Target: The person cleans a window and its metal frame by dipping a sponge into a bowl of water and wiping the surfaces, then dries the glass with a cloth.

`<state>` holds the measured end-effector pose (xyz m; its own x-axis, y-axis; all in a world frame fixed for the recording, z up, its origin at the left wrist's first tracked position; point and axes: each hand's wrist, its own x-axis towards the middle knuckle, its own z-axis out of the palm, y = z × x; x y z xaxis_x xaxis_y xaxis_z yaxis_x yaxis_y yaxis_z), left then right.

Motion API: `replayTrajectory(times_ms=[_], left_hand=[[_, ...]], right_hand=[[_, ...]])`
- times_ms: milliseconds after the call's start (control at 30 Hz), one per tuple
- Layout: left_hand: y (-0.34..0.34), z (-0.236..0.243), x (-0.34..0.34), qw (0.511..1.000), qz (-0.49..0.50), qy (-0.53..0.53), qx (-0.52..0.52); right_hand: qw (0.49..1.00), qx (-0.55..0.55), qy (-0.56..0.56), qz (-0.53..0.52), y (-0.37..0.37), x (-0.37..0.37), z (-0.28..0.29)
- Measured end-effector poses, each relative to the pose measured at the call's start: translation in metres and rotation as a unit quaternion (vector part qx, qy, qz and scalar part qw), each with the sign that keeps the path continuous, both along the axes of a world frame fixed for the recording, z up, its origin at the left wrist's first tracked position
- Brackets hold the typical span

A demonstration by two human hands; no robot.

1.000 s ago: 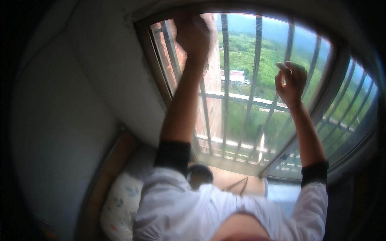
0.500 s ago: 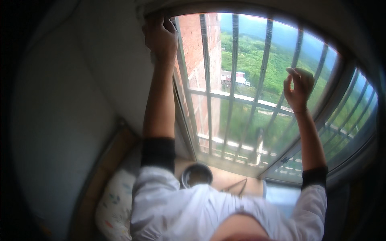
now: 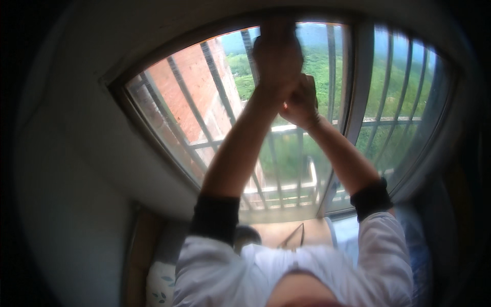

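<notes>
1. Reaching upward, a person's two bare forearms [image 3: 240, 143] slant inward toward each other before a barred window [image 3: 362, 77], black cuffs [image 3: 215, 217] below.
2. The left hand [image 3: 279, 59], dark and blurred, is the higher one, near the window's top edge, left of its thick upright; whether it grips anything cannot be told.
3. The right hand [image 3: 304, 100] sits just below, partly hidden behind the left wrist; its fingers look bent, but its grip is unclear.

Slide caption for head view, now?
Left hand raised near the top of a barred window, right hand just below.
</notes>
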<state>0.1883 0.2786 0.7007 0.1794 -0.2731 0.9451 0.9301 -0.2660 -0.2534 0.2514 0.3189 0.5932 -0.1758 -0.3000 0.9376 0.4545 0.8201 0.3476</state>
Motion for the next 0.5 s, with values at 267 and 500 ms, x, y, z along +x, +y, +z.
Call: replayTrajectory(times_ms=[267,500], left_hand=[[0.039,0.016,0.082,0.987,0.058,0.15,-0.031],[-0.032,0.015,-0.048,0.977,0.185,0.094,0.045]], right_hand=[[0.971,-0.195,-0.131,-0.045,0.009,-0.001,-0.009],[0.999,-0.007,-0.043,-0.015,-0.004,0.005,-0.002]])
